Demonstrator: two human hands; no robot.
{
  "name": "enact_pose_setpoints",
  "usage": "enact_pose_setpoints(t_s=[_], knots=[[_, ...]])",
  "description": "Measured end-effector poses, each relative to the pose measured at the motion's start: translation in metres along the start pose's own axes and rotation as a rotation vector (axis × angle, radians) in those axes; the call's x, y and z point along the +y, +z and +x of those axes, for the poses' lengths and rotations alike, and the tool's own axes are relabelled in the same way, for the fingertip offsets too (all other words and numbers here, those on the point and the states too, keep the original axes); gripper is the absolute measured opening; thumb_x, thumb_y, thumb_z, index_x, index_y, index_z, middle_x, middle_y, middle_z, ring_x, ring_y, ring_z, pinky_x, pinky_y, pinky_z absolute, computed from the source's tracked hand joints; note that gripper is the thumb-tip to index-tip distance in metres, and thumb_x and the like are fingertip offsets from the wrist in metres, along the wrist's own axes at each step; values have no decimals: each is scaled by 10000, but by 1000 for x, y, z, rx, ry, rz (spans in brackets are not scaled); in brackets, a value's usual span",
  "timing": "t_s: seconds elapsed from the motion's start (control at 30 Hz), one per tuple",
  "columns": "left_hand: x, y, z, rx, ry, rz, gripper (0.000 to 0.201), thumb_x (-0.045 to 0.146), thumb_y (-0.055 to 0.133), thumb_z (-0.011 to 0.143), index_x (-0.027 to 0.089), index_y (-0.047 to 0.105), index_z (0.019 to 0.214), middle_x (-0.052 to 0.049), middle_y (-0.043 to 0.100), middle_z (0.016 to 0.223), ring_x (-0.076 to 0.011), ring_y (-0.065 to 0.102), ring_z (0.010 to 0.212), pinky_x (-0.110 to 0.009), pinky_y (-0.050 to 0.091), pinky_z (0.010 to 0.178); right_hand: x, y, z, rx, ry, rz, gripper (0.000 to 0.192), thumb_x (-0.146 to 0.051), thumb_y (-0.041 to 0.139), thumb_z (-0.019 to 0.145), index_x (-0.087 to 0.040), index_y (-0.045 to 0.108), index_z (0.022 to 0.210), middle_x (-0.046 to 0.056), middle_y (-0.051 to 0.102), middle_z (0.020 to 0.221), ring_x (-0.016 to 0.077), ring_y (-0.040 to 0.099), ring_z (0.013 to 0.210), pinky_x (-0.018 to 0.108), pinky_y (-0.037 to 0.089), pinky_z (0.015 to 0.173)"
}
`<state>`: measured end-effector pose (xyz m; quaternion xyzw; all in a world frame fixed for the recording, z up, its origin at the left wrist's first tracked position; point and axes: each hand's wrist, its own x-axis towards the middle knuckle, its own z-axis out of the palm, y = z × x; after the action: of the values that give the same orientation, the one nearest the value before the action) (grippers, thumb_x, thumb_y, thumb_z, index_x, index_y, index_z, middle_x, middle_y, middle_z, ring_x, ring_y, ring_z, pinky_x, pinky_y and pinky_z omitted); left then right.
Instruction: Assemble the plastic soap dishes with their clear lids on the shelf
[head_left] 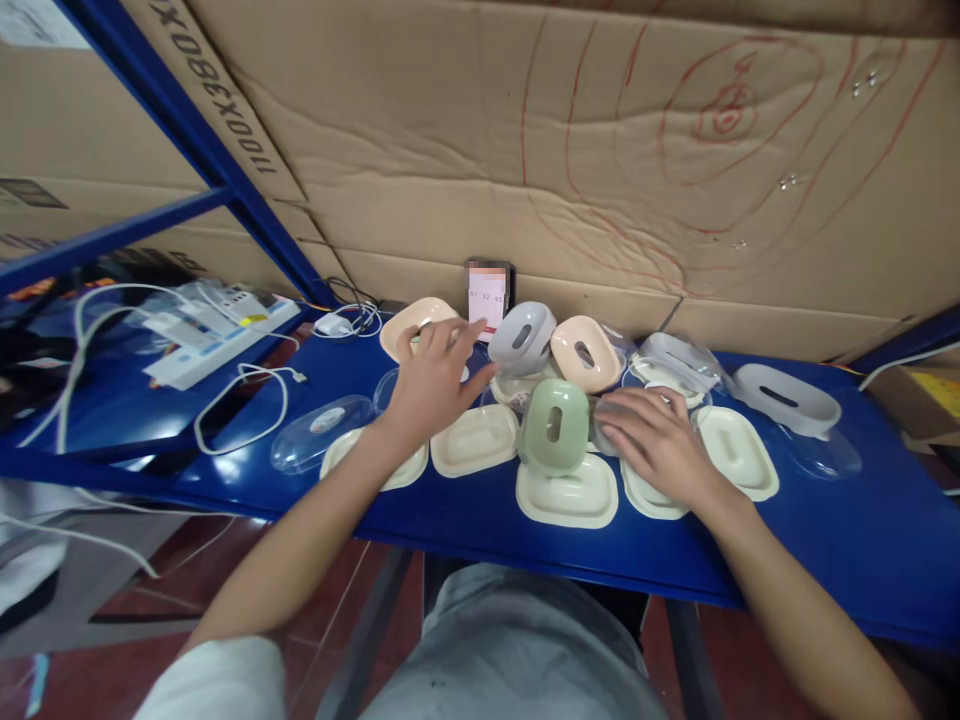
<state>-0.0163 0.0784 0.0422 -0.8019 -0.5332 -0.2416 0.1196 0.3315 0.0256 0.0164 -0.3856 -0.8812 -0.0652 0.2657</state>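
Note:
My left hand point(439, 380) reaches over the blue shelf with its fingers spread and nothing in them. Its fingertips are in front of a peach soap-dish-like tray point(409, 318) and a propped-up phone point(487, 300). My right hand point(660, 440) lies with fingers stretched over a clear plastic cover and a cream tray point(652, 500); whether it presses on the cover I cannot tell. Between the hands, a green slotted dish point(555, 425) leans on a cream tray point(568, 495). Behind it are a grey slotted dish point(523, 335) and a peach slotted dish point(586, 352).
More cream trays point(476, 440) line the front. A clear lid point(319, 435) lies at left, and a grey dish point(786, 398) sits at right on another clear lid point(825, 455). A power strip point(217, 345) and white cable point(240, 410) occupy the left. Cardboard point(450, 150) walls the back.

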Motion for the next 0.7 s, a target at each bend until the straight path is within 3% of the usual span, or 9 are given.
enact_pose_setpoints(t_s=[0.17, 0.33, 0.57, 0.7], knots=[[35, -7, -52, 40, 95, -145, 408, 428, 586, 1081, 216, 623, 1428, -153, 704, 1341, -332, 639, 1260, -541, 401, 1154, -1, 5, -1, -25, -27, 27, 228, -251, 543, 1105, -244, 737, 1226, 86, 766, 1308, 268, 681, 1265, 483, 360, 1111], [64, 1, -97, -50, 188, -250, 374, 367, 620, 1070, 244, 616, 1423, -142, 684, 1387, -313, 625, 1312, -546, 391, 1181, -6, 12, -2, -30, -90, 55, 230, -204, 556, 1088, -230, 729, 1236, 106, 753, 1329, 271, 671, 1284, 488, 388, 1117], [75, 7, -142, -66, 157, -276, 380, 307, 633, 1055, 240, 614, 1429, -170, 668, 1432, -316, 633, 1320, -523, 460, 1111, -25, 11, -3, -60, -164, 95, 443, -74, 500, 1034, -264, 674, 1395, 99, 726, 1416, 274, 630, 1360, 511, 402, 1158], [81, 8, -148, -133, 276, -286, 346, 333, 672, 1040, 252, 669, 1376, -139, 648, 1512, -334, 585, 1413, -562, 407, 1189, -30, 14, -7, -156, -162, 65, 583, -13, 491, 977, -253, 620, 1492, 114, 601, 1590, 299, 528, 1501, 578, 354, 1235]])
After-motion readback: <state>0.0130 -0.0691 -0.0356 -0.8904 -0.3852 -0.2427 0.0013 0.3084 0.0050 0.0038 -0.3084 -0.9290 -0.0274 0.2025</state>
